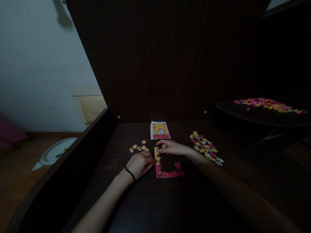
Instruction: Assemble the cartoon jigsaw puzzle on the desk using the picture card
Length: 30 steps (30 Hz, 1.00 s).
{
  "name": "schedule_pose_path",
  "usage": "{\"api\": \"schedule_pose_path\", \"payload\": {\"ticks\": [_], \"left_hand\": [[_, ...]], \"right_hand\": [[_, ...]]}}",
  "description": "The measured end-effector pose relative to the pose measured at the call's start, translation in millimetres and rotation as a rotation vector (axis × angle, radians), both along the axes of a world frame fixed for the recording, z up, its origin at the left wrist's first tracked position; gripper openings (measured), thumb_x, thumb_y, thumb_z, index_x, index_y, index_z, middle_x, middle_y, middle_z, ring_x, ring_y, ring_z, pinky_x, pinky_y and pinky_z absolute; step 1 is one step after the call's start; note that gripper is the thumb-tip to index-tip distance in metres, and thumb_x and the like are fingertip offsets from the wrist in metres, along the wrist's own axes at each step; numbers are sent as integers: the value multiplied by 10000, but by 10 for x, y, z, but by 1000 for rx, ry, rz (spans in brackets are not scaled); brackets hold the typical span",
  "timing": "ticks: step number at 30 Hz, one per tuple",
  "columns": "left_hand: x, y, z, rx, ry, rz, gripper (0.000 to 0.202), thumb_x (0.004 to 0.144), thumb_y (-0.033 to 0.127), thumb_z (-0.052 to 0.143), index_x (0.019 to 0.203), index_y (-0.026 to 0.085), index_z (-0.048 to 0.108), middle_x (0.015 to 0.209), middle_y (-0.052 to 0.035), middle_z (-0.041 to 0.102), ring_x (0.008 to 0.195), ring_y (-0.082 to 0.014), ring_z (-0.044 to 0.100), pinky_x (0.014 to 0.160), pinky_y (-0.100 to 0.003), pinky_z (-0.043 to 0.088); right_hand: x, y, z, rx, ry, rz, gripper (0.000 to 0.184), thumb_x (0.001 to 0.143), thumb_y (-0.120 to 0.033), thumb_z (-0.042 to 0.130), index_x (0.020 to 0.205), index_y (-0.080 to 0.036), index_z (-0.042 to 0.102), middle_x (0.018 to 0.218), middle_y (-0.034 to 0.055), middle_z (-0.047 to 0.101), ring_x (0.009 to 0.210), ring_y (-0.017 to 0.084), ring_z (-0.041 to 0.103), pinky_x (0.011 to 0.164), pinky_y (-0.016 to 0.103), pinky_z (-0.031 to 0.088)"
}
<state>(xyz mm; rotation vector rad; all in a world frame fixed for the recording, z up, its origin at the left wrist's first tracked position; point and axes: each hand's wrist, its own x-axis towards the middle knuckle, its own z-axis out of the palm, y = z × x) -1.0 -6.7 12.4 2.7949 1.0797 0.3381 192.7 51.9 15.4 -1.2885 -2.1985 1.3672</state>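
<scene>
A partly built jigsaw frame (169, 173), yellow down its left edge and pink along the bottom, lies on the dark table (150, 207). My left hand (141, 163) rests curled against the frame's left edge, fingers pressed on the yellow strip, a black band on the wrist. My right hand (170, 147) lies at the frame's top left corner, fingers together and pinching near a yellow piece. A small yellow reference picture (159, 130) lies just beyond. Loose yellow pieces (139, 147) sit left of the hands; a larger mixed pile (206, 147) sits to the right.
A dark wooden panel (170, 64) rises behind the table. At right, a dark round tray (262, 113) carries colourful bits (269, 104). A raised dark rail (73, 158) edges the table's left side. On the floor to the left lies a white round object (57, 152).
</scene>
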Motion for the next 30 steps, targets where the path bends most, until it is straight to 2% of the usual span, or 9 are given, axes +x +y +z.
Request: {"api": "schedule_pose_path", "payload": {"ticks": [5, 14, 21, 30], "left_hand": [[5, -2, 7, -7, 12, 1, 187, 838, 195, 440, 877, 199, 623, 791, -19, 580, 744, -128, 529, 647, -209, 407], [8, 11, -17, -9, 15, 7, 187, 835, 186, 436, 884, 203, 616, 786, -22, 583, 751, -138, 538, 643, -214, 408], [17, 6, -20, -20, 17, 19, 195, 841, 197, 428, 888, 200, 616, 791, -27, 585, 755, -141, 542, 652, -217, 411], [6, 12, -41, -15, 4, 22, 206, 848, 216, 421, 896, 202, 621, 792, -28, 584, 749, -138, 543, 643, -214, 410]], "right_hand": [[-3, 5, -47, 55, -40, 13, 393, 724, -359, 583, 1046, -153, 492, 576, -65, 424, 501, 59, 369, 461, 193, 284], [-44, -66, -52, 251, -191, 38, 552, 587, -331, 683, 1072, -165, 478, 608, -52, 471, 529, 78, 411, 470, 201, 288], [-34, -41, -97, 274, -197, 47, 539, 600, -354, 670, 1073, -182, 478, 631, -48, 491, 517, 72, 402, 469, 196, 287], [-46, -56, -67, 257, -201, 34, 539, 594, -346, 674, 1064, -166, 480, 614, -59, 476, 511, 69, 392, 468, 191, 289]]}}
